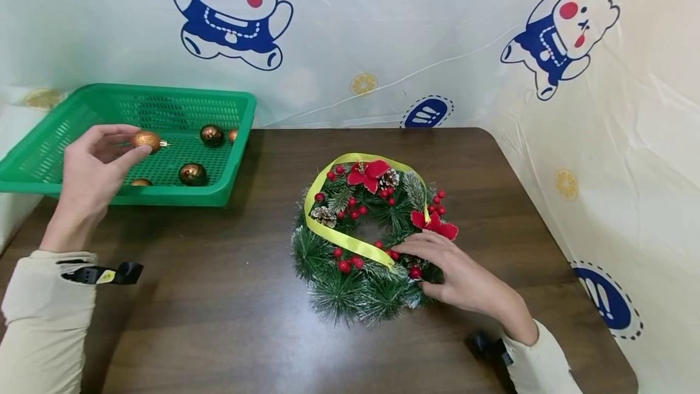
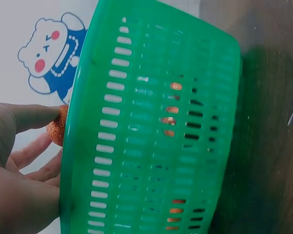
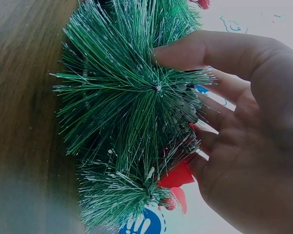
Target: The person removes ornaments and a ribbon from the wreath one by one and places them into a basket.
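Over the near side of a green plastic basket (image 1: 235, 169), my left hand (image 1: 95, 166) pinches a glittery copper Christmas bauble (image 1: 146, 140) between thumb and fingers. Its metal cap points right. In the left wrist view the basket's rim partly hides the bauble (image 2: 57, 127). My right hand (image 1: 465, 275) holds the lower right of a green Christmas wreath (image 1: 336, 290), thumb on the outer needles and fingers over the top. The wreath lies on the table with red berries, red flowers and pinecones. A yellow ribbon (image 1: 350, 243) loops loosely across it.
Several more brown and copper baubles (image 1: 192, 174) lie in the basket at the table's back left. The brown wooden table (image 1: 229, 297) ends at a white cloth (image 1: 339, 29) printed with cartoon bears, behind and to the right.
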The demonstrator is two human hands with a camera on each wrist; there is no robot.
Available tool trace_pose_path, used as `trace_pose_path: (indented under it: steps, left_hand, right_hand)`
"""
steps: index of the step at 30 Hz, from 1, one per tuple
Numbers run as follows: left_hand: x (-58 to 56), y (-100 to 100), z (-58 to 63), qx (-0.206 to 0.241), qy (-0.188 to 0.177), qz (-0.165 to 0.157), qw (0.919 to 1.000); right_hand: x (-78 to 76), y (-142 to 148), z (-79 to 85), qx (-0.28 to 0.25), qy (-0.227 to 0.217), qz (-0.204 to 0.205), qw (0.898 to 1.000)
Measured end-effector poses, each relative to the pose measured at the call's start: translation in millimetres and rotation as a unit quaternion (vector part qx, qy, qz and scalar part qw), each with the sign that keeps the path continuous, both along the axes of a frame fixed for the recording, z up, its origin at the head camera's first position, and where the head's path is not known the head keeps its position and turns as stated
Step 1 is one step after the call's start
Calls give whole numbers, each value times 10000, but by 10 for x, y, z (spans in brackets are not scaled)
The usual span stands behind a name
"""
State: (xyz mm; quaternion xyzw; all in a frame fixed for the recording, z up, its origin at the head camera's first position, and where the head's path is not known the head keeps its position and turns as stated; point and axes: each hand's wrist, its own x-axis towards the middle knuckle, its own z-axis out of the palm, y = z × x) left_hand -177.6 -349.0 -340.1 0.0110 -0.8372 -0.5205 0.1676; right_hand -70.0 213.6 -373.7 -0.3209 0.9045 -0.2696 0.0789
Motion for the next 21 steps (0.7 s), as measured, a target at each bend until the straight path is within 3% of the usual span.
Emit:
trace_pose_path:
  steps: [7, 21]
  left_hand:
    - [-16, -86, -10, -138, 70, 81, 9998]
    - [25, -55, 1, 71, 300, -162, 9994]
  right_hand:
    - [-1, 3, -14, -52, 66, 24, 10000]
    - [4, 5, -10, -61, 18, -11, 10000]
